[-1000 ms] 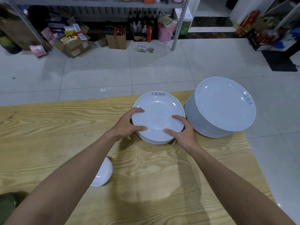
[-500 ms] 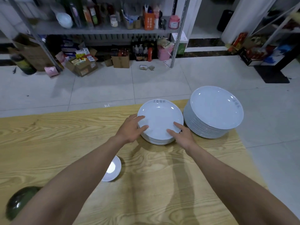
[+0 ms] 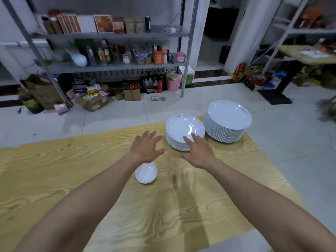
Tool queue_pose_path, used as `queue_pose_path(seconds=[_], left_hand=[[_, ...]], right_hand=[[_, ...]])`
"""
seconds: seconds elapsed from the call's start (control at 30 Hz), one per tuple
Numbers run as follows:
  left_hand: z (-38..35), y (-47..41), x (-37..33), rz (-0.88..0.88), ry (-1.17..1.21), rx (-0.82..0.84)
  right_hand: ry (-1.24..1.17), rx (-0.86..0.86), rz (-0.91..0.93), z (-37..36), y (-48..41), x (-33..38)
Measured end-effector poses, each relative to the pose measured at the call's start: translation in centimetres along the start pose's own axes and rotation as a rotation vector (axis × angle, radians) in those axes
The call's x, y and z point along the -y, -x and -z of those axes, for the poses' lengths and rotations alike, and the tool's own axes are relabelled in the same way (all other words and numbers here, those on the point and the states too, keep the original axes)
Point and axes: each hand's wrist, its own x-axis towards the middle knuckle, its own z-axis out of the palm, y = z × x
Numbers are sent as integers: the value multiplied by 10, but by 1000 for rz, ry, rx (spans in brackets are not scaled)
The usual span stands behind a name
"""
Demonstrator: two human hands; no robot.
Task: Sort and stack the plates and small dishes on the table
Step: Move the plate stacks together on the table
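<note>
A stack of medium white plates [image 3: 183,129] stands near the far edge of the wooden table [image 3: 54,179]. A taller stack of large white plates [image 3: 228,120] stands just right of it, at the table's far right corner. A small white dish [image 3: 146,172] lies nearer to me, partly under my left wrist. My left hand [image 3: 146,147] hovers with spread fingers left of the medium stack, holding nothing. My right hand [image 3: 199,151] is open too, its fingertips over the near rim of the medium stack.
Beyond the table lies a tiled floor [image 3: 109,117]. Metal shelving [image 3: 112,66] with bottles, boxes and cartons stands behind it. A second shelf unit [image 3: 300,51] is at the right.
Both hands have let go of the medium plate stack and drawn back toward me, fingers spread. The view has tilted up, showing more of the shelves and the small dish.
</note>
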Motion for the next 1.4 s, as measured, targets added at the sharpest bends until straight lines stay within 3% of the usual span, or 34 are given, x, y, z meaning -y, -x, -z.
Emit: queue_pose_path(seconds=[0.47,1.13,1.4], left_hand=[[26,195,69,83,-40,-136],[-8,288,88,260,-56,-197],[-39,306,117,375,76,-182]], right_hand=[[162,-61,69,-19,126,161],[195,-118,277,-53,156,198],[180,-39,307,-78,150,213]])
